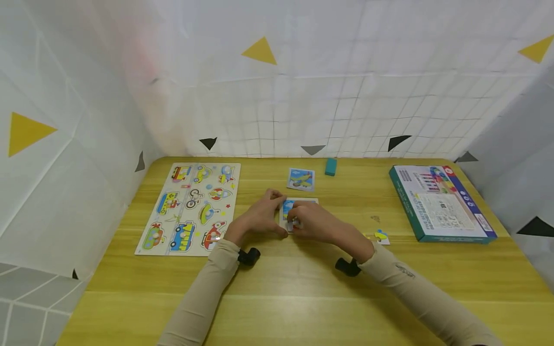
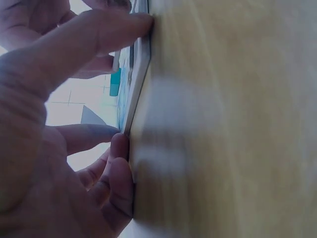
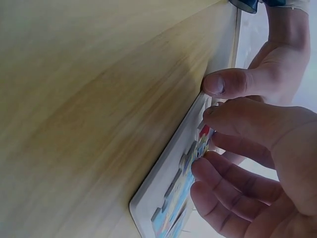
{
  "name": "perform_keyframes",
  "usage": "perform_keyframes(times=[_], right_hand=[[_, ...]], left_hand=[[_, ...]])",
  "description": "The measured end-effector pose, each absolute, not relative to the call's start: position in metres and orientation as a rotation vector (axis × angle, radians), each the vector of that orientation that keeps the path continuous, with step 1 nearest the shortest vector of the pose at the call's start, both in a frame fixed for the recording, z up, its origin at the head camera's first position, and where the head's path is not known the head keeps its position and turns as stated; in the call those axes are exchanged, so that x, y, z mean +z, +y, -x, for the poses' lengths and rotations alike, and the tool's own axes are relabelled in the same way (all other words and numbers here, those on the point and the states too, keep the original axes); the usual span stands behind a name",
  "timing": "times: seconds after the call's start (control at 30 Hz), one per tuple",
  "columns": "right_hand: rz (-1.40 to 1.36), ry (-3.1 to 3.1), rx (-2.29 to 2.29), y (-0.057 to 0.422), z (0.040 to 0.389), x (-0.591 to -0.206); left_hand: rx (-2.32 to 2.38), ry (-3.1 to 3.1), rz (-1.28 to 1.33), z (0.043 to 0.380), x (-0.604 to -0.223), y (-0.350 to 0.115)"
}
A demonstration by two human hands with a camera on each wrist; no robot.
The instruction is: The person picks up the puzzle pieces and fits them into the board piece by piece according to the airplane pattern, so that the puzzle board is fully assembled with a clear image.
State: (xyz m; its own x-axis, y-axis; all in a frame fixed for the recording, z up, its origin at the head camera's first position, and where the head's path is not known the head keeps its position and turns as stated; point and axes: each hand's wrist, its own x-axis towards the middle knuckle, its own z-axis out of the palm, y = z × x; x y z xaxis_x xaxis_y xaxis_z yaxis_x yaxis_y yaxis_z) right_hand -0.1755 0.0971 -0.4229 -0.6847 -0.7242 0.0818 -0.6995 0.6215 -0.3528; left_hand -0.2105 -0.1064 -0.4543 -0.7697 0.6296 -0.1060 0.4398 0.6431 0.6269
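A small jigsaw board (image 1: 283,217) with a pale frame lies on the table between the hands. My left hand (image 1: 262,214) holds its left side, thumb at the near corner and index finger at the far one. Above the board's near part, my right hand (image 1: 317,222) pinches a small puzzle piece (image 2: 117,60), mostly covered by the fingers. In the right wrist view, blue and red pieces (image 3: 204,131) show inside the frame. Behind the board lies a card with an airplane picture (image 1: 301,179). Loose pieces (image 1: 381,236) lie beyond the right wrist.
A large wooden peg puzzle (image 1: 236,169) with vehicle shapes lies on the left. At the back edge is a teal block (image 1: 331,166). A flat game box (image 1: 452,206) rests on the right side of the wooden table (image 1: 277,307). White sheeting (image 1: 311,96) hangs behind it.
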Motion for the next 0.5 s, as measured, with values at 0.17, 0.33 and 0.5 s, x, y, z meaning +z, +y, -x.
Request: perform_keyframes(times=[0.17,0.33,0.5], right_hand=[[1.199,2.765,-0.558,0.0942,0.1767,-0.4240],[1.203,2.763,-0.566,0.0919,0.1788,-0.4272],[1.239,2.751,-0.563,0.0891,0.1802,-0.4268]], left_hand=[[0.860,2.539,-0.876,0.2103,-0.4543,-0.1070],[0.828,2.543,-0.888,0.2108,-0.4545,-0.1072],[0.824,2.541,-0.880,0.2107,-0.4534,-0.1074]])
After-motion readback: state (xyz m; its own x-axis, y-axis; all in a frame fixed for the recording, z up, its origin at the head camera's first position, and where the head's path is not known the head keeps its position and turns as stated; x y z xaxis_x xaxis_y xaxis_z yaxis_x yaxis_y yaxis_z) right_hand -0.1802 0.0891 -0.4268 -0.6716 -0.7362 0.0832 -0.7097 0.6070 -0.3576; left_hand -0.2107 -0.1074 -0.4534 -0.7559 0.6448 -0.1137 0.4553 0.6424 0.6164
